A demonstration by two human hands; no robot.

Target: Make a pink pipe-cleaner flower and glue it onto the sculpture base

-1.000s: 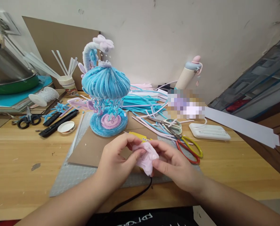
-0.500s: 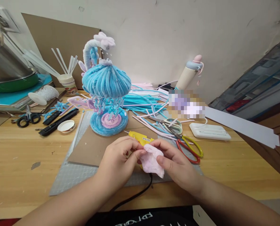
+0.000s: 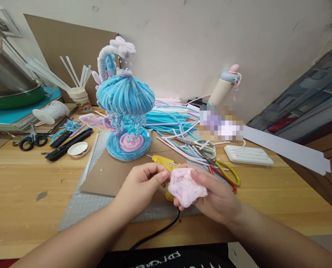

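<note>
"What is the right hand (image 3: pixel 217 191) doing?"
"Grasping the pink fuzzy piece (image 3: pixel 186 188), thumb on top, in front of the yellow glue gun (image 3: pixel 163 161)."
"And the left hand (image 3: pixel 140 186)?"
"Thumb and finger are pinched together at the piece's left edge; whether they grip it, one cannot tell."
"What stands beyond?"
"A blue jellyfish ornament (image 3: pixel 125 96)."

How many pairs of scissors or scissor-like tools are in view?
3: a black-handled pair on the left, a pale-handled pair right of centre, and a red-and-yellow-handled tool just beyond the right hand, which partly covers it. Others may be hidden.
</note>
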